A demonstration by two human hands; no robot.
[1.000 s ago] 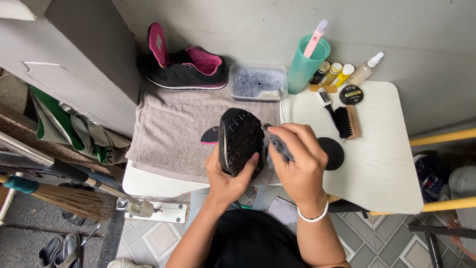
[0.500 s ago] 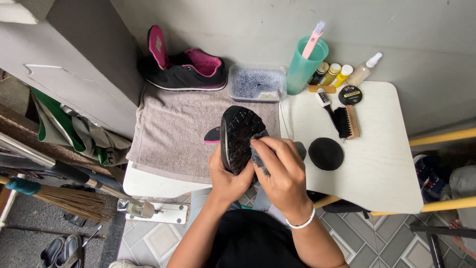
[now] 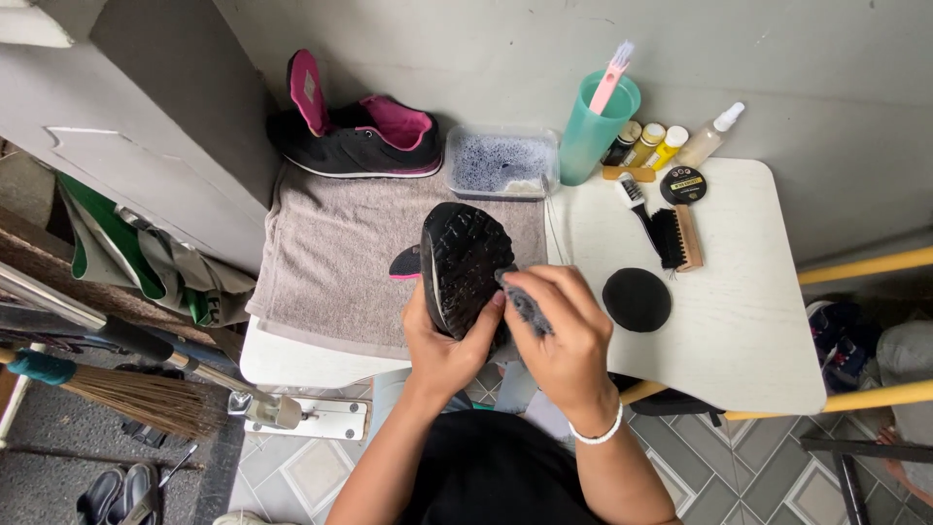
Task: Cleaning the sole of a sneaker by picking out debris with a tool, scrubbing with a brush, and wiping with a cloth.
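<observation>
In the middle of the frame we see the left hand (image 3: 449,348) wrapped around a black shoe (image 3: 465,267), held sole-up, its heel end toward the camera and its fingers curled behind the lower part. The right hand (image 3: 562,335) is closed around a dark grey cloth (image 3: 525,306), fingers bunched and pressed together, and it pushes the cloth against the right edge of the sole. A white band sits on that wrist.

Under the shoe lies a grey towel (image 3: 335,262) spread over the left part of a white table (image 3: 748,331). At the top of the towel, in the upper middle of the frame, rests the second shoe (image 3: 355,136), black with a pink lining. Just right of it stands a clear tub (image 3: 501,160) of dark water, then a green cup (image 3: 595,126) holding a pink brush. Further right are small bottles (image 3: 661,144), a round tin (image 3: 683,185), a wooden brush (image 3: 677,238) and a black round sponge (image 3: 637,299). A broom (image 3: 126,394) lies at the lower left.
</observation>
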